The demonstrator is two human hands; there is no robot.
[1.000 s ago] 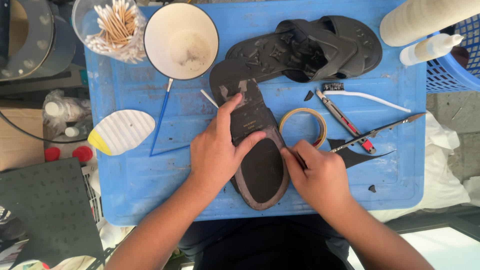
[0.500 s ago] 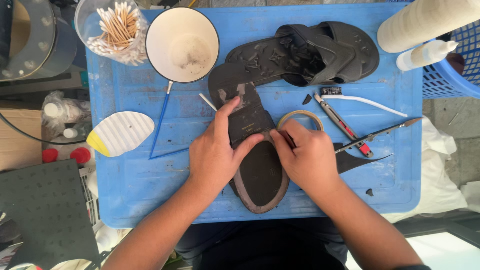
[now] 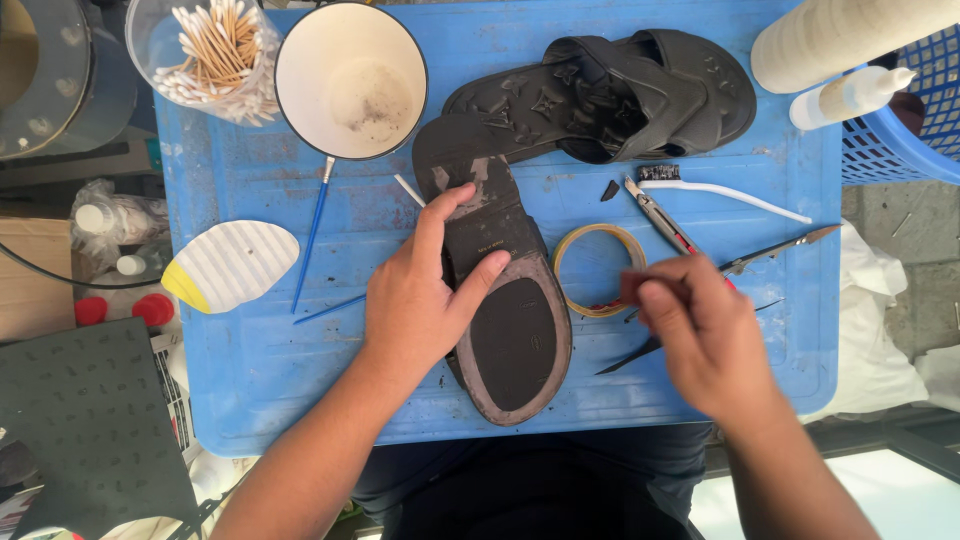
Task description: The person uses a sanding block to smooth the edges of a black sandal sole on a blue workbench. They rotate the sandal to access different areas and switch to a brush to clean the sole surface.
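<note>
Two hands work over the blue lid [image 3: 250,400] that serves as your table. Your left hand [image 3: 420,300] lies flat on the sole [image 3: 510,320], which rests upside down near the near edge, its heel pointing to the far side. The fingers are pressed together along the sole's left side, forefinger stretched toward the heel, thumb spread across the waist. Your right hand [image 3: 700,335] hovers to the right of the sole, blurred; thumb and fingers [image 3: 655,295] are pinched together, on what you cannot tell. Just beyond it lies a tape ring [image 3: 598,268], beside the sole. Right of the ring lie pliers [image 3: 660,215], a brush [image 3: 720,188] and a knife [image 3: 780,248]. At the far edge stand a sandal [image 3: 620,90], touching the sole's heel, a cup [image 3: 350,80] and a jar of swabs [image 3: 215,50].
</note>
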